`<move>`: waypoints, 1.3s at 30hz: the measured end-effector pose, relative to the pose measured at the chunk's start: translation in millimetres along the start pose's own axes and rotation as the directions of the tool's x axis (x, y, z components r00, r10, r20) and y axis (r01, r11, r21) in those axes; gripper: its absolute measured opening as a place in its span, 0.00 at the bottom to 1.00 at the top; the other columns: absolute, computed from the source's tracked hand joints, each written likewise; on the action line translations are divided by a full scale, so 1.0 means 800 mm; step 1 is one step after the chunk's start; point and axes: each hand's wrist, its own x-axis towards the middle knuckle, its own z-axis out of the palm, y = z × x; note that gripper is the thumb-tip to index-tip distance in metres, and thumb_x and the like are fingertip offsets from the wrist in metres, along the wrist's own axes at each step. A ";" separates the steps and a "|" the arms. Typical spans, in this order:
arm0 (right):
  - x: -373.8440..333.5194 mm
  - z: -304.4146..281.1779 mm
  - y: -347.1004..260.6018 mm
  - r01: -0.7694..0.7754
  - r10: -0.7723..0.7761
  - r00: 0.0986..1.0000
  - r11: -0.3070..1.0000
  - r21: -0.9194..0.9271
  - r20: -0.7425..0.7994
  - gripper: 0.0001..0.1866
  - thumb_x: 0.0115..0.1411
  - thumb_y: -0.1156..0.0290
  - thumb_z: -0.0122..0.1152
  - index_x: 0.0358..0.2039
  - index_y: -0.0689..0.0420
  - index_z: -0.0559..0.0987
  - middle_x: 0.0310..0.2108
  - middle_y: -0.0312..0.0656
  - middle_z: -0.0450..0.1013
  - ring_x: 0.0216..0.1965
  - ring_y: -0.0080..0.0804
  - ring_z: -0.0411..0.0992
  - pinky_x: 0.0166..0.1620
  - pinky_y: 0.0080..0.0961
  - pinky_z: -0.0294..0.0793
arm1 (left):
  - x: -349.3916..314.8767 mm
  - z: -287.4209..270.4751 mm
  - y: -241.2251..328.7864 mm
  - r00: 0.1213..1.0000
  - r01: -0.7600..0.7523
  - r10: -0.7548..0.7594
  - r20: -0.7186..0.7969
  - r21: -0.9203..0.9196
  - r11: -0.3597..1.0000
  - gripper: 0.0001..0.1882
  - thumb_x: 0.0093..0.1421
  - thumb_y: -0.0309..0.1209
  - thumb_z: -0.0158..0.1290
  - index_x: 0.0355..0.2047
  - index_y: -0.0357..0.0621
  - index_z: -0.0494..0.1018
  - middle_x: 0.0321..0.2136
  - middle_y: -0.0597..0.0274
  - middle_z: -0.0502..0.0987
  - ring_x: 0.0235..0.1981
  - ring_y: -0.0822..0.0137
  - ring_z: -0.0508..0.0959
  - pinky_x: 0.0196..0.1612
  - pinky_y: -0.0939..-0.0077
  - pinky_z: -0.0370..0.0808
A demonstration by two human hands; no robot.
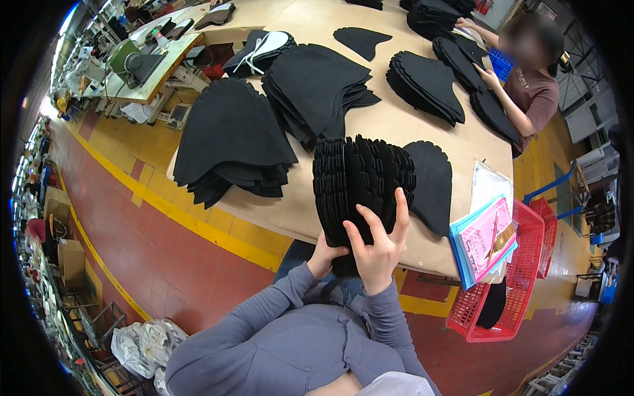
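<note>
A thick stack of black cut pieces with scalloped edges (353, 175) stands on end at the table's front edge, its layers toward me. My left hand (323, 256) is closed round its lower left side, the fingers mostly hidden behind it. My right hand (378, 249) grips the lower right side, with its fingers spread across the layers. Just right of the stack lies a flat black piece (432, 188) with the same wavy edge. To the left rest a fanned pile of black pieces (228, 142) and, beyond it, another pile (317, 86).
A co-worker (531, 86) at the far right handles black pieces (462, 63). More black piles (426, 86) lie on the beige table (317, 26). Pink and blue papers (485, 237) lie at its right corner, by a red basket (522, 270). A sewing machine (135, 63) stands far left.
</note>
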 end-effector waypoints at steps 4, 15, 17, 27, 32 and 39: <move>-0.001 -0.001 -0.002 -0.044 0.043 0.998 0.999 0.022 0.039 0.13 0.49 0.72 0.70 0.37 0.51 0.85 0.64 0.50 0.57 0.60 0.49 0.65 0.54 0.34 0.72 | -0.001 0.002 0.001 1.000 -0.020 0.020 0.010 -0.016 1.000 0.49 0.44 0.35 0.70 0.63 0.43 0.56 0.57 0.62 0.67 0.58 0.66 0.67 0.61 0.69 0.64; -0.004 0.006 -0.003 0.004 -0.004 1.000 1.000 -0.019 -0.019 0.14 0.45 0.74 0.70 0.36 0.51 0.85 0.64 0.52 0.58 0.59 0.52 0.66 0.53 0.36 0.73 | 0.006 -0.001 -0.006 1.000 -0.013 0.014 -0.021 0.040 0.999 0.50 0.42 0.34 0.71 0.63 0.45 0.56 0.58 0.64 0.67 0.58 0.66 0.68 0.61 0.69 0.65; -0.004 0.005 -0.005 -0.007 0.006 1.000 1.000 -0.008 -0.018 0.14 0.45 0.74 0.71 0.36 0.51 0.85 0.64 0.52 0.58 0.59 0.52 0.66 0.54 0.36 0.73 | 0.005 0.004 0.001 0.999 0.017 -0.014 -0.053 0.063 0.998 0.50 0.41 0.33 0.71 0.63 0.46 0.56 0.57 0.65 0.67 0.58 0.66 0.68 0.61 0.68 0.65; -0.010 0.011 0.001 0.066 -0.068 0.998 0.989 -0.133 -0.008 0.14 0.47 0.78 0.67 0.35 0.48 0.85 0.63 0.51 0.59 0.58 0.50 0.66 0.52 0.36 0.74 | 0.011 -0.003 -0.010 0.997 0.038 -0.033 -0.063 0.080 0.996 0.45 0.39 0.23 0.61 0.62 0.45 0.59 0.56 0.66 0.69 0.56 0.67 0.70 0.61 0.70 0.67; -0.008 0.008 -0.001 0.029 -0.029 0.999 1.000 -0.012 -0.036 0.17 0.43 0.66 0.74 0.37 0.46 0.85 0.63 0.47 0.59 0.55 0.49 0.66 0.48 0.36 0.75 | 0.011 -0.005 -0.011 0.996 0.064 -0.058 -0.073 0.087 0.994 0.44 0.40 0.21 0.58 0.61 0.45 0.59 0.54 0.66 0.69 0.54 0.68 0.70 0.60 0.71 0.67; -0.012 0.010 0.005 0.024 -0.024 0.999 1.000 -0.003 -0.045 0.20 0.40 0.61 0.77 0.37 0.46 0.85 0.63 0.46 0.58 0.54 0.48 0.65 0.48 0.36 0.75 | 0.009 -0.004 -0.010 0.995 0.081 -0.072 -0.072 0.135 0.988 0.45 0.40 0.23 0.61 0.62 0.45 0.59 0.55 0.66 0.68 0.55 0.68 0.70 0.59 0.70 0.68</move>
